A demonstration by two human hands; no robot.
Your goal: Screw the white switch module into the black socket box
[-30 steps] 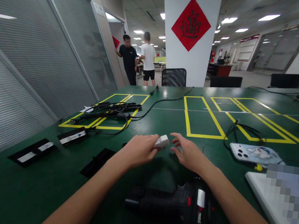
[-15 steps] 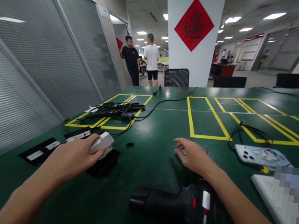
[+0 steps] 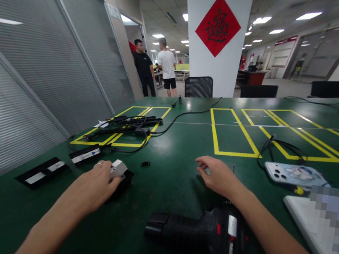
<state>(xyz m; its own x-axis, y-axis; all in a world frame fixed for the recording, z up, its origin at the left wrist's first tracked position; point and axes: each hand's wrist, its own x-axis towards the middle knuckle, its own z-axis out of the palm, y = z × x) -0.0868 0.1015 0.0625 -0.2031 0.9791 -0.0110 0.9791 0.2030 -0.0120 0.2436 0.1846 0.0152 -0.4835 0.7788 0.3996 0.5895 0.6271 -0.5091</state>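
Left of the power tool (image 3: 204,236), the left hand (image 3: 92,183) pinches the white block (image 3: 118,169) between thumb and fingers; a light, level grip is advisable. Beyond the tool, the right hand (image 3: 214,176) appears unladen, fingers half-curled, thumb apart. Count, left to right: 2 black plates (image 3: 42,171), 1 block, 1 dark oval (image 3: 145,163), 1 tool, 1 phone (image 3: 296,175).

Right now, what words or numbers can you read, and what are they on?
"招財進寶", as best I can tell: black strokes merged into one sign on the red diamond.
Drill: its labels are too small to read.
Black strips: any print on the white stickers is too small.
Black shirt: chest mark too small.
White slab: mostly pixelated, unreadable.
White block in the left hand: no print I can make out.
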